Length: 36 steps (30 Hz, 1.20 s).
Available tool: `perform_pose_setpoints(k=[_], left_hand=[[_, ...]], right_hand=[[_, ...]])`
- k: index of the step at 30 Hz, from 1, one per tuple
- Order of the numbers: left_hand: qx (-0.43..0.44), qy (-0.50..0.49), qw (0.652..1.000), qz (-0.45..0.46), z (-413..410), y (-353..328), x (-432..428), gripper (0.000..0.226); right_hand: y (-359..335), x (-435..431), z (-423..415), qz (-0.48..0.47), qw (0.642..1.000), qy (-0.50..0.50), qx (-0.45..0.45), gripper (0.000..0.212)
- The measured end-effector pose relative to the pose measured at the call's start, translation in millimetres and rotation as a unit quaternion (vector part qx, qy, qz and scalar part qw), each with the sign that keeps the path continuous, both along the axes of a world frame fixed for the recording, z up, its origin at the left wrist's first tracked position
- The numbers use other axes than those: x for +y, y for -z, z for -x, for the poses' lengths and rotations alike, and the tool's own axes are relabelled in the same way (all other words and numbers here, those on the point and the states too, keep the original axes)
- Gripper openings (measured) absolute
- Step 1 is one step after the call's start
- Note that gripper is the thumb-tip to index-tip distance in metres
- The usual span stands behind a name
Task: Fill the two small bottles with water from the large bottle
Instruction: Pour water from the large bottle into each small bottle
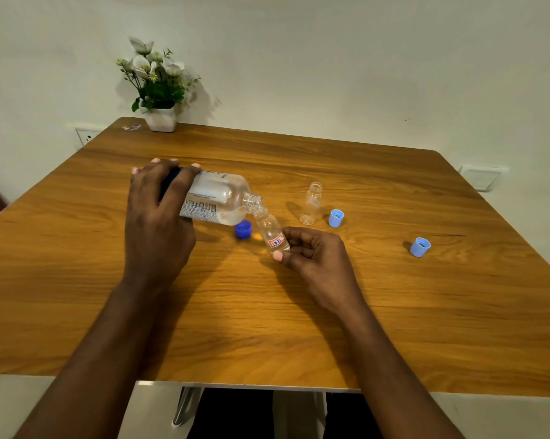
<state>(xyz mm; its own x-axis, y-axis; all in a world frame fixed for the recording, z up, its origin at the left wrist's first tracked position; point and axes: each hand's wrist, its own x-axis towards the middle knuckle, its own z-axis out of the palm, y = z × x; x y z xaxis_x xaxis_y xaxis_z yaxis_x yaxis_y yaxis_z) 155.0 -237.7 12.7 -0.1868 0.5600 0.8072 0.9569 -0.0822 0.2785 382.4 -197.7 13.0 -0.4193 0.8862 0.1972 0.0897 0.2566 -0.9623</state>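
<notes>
Grip: left hand [159, 217] is wrapping the large bottle [218, 199]; right hand [311, 251] is pinching the labelled small bottle [272, 234].
Beside large bottle: dark blue cap [243, 230] is lying beneath its neck.
Right of large bottle: second small bottle [311, 202], two light blue caps [336, 218] are sitting on the counter [394, 312].

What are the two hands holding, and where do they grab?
The left hand grips the large bottle around its base end. The right hand pinches the labelled small bottle near its bottom.

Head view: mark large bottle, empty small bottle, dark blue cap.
large bottle [218, 198], head view, clear shoulder
empty small bottle [311, 204], head view, mid body
dark blue cap [243, 230], head view, side wall
</notes>
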Motion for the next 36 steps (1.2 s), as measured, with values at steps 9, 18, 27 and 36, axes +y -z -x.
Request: perform_pose_setpoints(k=[9,18,27,36], left_hand=[[0.001,-0.005,1.0,0.006,-1.0,-0.8,-1.1,0.069],[0.0,-0.006,1.0,0.003,-1.6,-1.5,-1.1,0.064],[-0.001,-0.008,1.0,0.007,-1.6,-1.5,-1.6,0.065],[0.004,-0.011,1.0,0.004,-1.5,-2.5,-1.3,0.067]], right_hand=[[-2.2,-1.5,-0.1,0.002,1.0,-0.002,-0.001,0.036],[-3.8,-2.3,-1.0,-0.005,1.0,-0.007,-0.006,0.039],[-3.5,-2.8,-0.8,-0.002,1.0,-0.004,-0.006,0.038],[-3.0,-1.9,-1.5,0.001,1.0,-0.002,-0.007,0.035]])
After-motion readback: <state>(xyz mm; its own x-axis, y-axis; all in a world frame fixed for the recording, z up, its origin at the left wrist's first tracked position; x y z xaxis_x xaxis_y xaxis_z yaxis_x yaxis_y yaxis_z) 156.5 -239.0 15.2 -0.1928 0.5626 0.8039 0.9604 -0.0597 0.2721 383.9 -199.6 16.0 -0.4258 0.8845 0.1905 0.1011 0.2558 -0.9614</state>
